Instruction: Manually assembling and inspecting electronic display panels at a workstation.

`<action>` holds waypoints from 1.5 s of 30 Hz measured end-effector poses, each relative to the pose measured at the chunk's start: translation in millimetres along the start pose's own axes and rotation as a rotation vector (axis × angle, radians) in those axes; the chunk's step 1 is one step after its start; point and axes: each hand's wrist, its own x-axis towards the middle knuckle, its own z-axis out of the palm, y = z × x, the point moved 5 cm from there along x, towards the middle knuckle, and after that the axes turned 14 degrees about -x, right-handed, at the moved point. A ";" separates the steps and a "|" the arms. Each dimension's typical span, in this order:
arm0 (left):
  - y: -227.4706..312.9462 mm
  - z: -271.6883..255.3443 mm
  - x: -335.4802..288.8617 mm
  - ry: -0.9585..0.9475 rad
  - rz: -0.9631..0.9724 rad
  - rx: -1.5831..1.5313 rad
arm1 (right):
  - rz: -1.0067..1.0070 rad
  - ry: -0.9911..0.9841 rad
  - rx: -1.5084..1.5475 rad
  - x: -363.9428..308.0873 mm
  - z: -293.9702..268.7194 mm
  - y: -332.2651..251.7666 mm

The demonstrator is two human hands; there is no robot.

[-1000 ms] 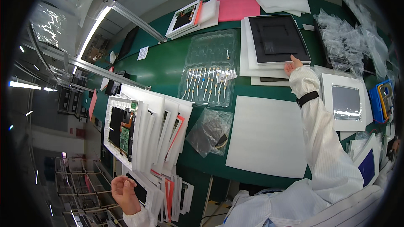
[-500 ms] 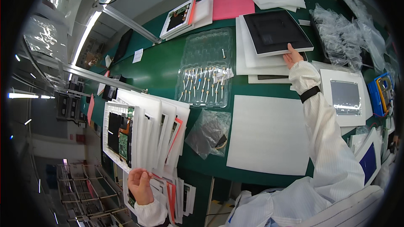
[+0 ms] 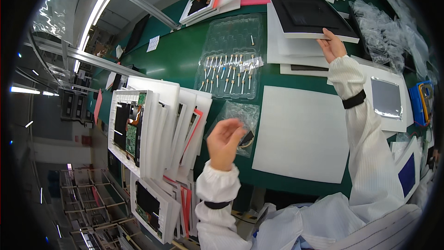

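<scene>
Now I've got the right hand (image 3: 332, 47) gripping the near edge of a flat black panel (image 3: 307, 15), right of the clear tray (image 3: 230, 30); the left hand (image 3: 225, 144), half-curled, visibly empty, partly hides a crinkly bag (image 3: 241, 111) before it. Slim white pieces (image 3: 226, 84) line the tray. Framed circuit boards (image 3: 132, 136) stand left, crumpled film (image 3: 377, 32) far right of it.

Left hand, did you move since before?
Yes. The left hand has moved right, away from the stacked white panels, and now appears in front of the clear bag.

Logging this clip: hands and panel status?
Right hand gripping black panel by near edge. Left hand: nothing visible in it. White sheets beneath panel.
</scene>
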 end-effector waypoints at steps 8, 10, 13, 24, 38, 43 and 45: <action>-66.5 146.1 0.5 -0.168 0.126 -0.573 | -0.153 -0.217 0.061 -222.0 8.2 29.6; -62.6 135.6 -25.0 0.108 0.283 -0.734 | -0.128 -0.268 0.048 -261.9 8.9 47.8; -66.1 106.3 -52.6 0.097 0.334 -0.731 | -0.110 -0.383 -0.043 -298.1 -5.6 69.4; -92.4 -38.2 -150.6 -0.043 0.078 -0.702 | -0.032 -0.339 -0.426 -355.7 -166.1 114.4; -135.5 -49.5 -112.9 -0.217 -0.292 -0.374 | -0.107 -0.492 -0.286 -367.8 -261.4 78.8; -158.1 -11.5 -70.0 -0.241 -0.384 -0.110 | -0.196 -0.315 -0.453 -353.3 -276.6 72.1; -168.9 -9.7 -44.6 -0.338 -0.392 -0.111 | -0.160 -0.301 -0.460 -345.3 -270.4 78.5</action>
